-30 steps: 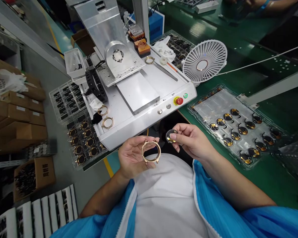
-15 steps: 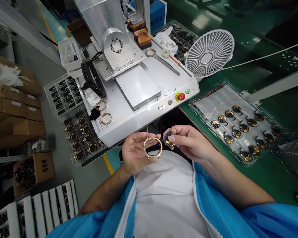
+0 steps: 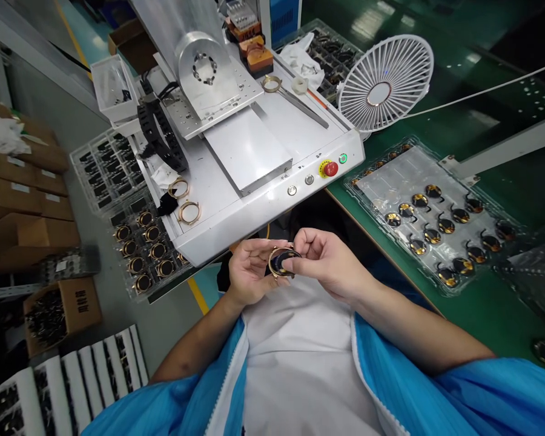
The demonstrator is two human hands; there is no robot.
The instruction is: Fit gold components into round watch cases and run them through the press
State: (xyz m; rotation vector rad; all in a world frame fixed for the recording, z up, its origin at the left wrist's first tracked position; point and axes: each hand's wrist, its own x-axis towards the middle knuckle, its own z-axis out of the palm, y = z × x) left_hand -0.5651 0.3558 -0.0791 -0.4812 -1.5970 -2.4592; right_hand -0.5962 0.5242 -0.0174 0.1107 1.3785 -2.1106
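Left hand [image 3: 249,269] grips gold ring case [image 3: 281,261]; right hand [image 3: 327,260] pinches dark disc [image 3: 282,262] into it. Best seated level, pressed evenly.

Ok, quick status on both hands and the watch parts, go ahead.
Left hand holding gold watch case. Right hand pressing dark round module into it. Nothing between the hands; white machine just beyond.

The right hand [image 3: 327,263] was brought leftward until it met the left hand [image 3: 249,269]; a second earlier the two were held apart. The dark disc [image 3: 281,261] was set inside the gold ring [image 3: 282,262] (before, it was kept just beside the ring). The hands were raised slightly toward the machine [image 3: 272,200], and the view was tilted downward.
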